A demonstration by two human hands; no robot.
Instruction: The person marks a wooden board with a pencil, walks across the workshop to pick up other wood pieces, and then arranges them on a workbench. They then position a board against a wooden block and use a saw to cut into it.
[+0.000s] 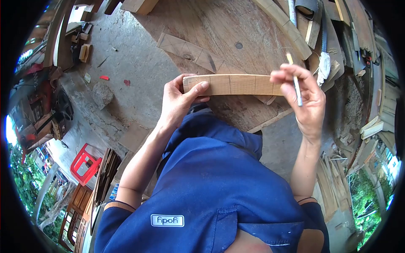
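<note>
My left hand [182,95] grips the left end of a slightly curved wooden piece [240,84], thumb on its near face and fingers behind. Thin dark lines cross that face. At its right end my right hand [306,90] is raised, with a slim white and yellow marking stick [297,87] held between thumb and fingers. The hand covers the right end of the piece, so whether it touches the wood cannot be made out. Behind the piece, a flat board with pencil lines [198,56] lies on the wooden work surface [223,31].
A long curved wooden strip [287,27] lies at the back right, near a white cloth bundle [324,67]. Wood scraps [371,126] are piled at the right. A red plastic chair [85,164] and a stone lump [102,95] are at the left.
</note>
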